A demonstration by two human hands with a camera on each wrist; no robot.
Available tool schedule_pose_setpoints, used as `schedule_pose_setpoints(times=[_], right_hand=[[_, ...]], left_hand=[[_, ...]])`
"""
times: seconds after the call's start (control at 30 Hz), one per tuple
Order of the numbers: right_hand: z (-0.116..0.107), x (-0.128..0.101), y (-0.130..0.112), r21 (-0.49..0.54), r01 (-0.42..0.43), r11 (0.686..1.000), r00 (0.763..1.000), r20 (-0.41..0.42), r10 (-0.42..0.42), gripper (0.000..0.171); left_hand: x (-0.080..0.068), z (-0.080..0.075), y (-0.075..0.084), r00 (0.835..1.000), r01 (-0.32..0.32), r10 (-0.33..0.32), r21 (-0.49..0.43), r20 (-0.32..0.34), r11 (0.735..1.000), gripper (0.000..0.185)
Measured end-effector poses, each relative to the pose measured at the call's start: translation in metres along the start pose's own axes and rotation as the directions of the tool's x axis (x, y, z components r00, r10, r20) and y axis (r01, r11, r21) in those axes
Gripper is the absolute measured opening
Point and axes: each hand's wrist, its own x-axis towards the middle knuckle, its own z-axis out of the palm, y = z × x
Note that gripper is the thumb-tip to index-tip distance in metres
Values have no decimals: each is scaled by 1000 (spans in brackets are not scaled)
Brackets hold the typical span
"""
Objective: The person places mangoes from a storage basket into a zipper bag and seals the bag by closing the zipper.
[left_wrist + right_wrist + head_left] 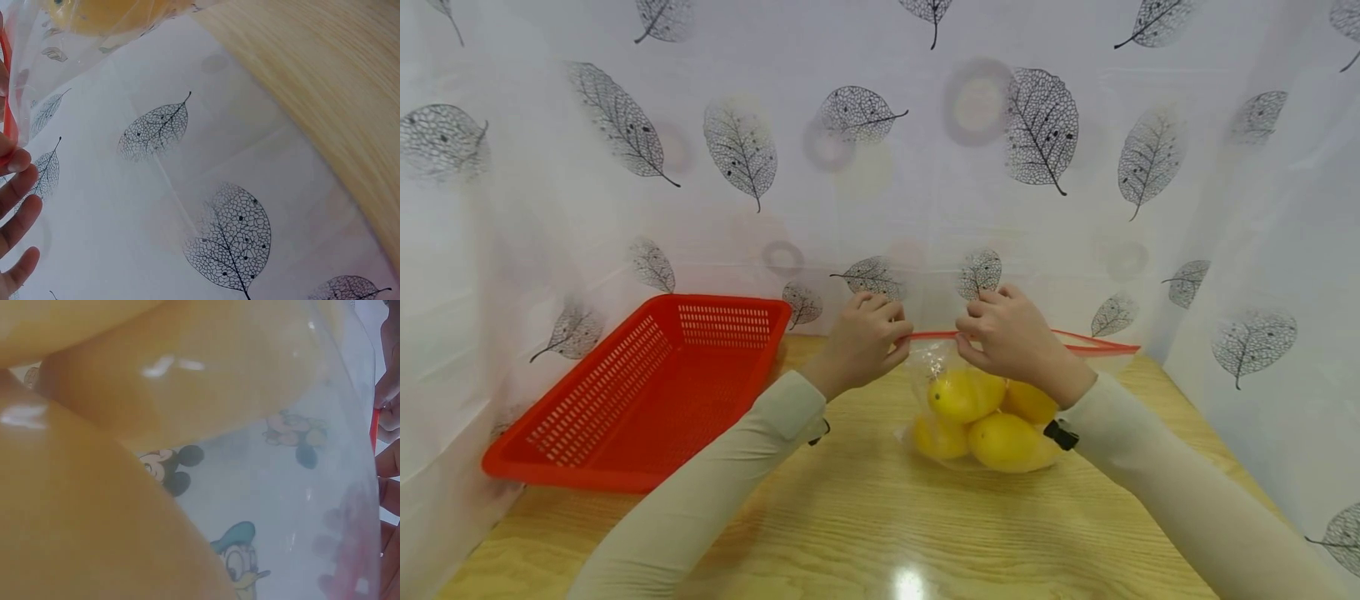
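A clear zip bag (936, 367) with a red seal strip (1097, 343) stands on the wooden table (850, 517), holding several yellow mangoes (992, 417). My left hand (865, 337) pinches the strip's left end. My right hand (1003, 333) pinches the strip a little to the right, above the fruit. In the left wrist view the bag (37, 69) and red strip (9, 106) sit at the upper left beside my fingers (17, 215). The right wrist view is filled by mangoes (94, 506) behind the cartoon-printed bag (294, 487), with the strip (374, 428) at the right edge.
An empty red plastic basket (640, 392) lies on the table to the left. A white curtain printed with leaves (1037, 125) closes in the back and both sides. Bare tabletop lies in front of the bag.
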Motion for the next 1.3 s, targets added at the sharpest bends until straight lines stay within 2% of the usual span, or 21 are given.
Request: schedule_pose_setpoints(times=[0.5,0.8,1.3], right_hand=[[-4,-7,2,1,-31,1000,999,-21,31,14],[-4,-3,1,25,32,999,995,-90,-29,12],[-5,-10,6,26,31,999,996,-85,-28,12]], left_hand=[[2,-1,2,1000,18,-18,-17,14,1000,14],[2,0,1,1000,10,-10,-17,-7,1000,11],[3,-3,1,1000,-4,4,-28,14,1000,14]])
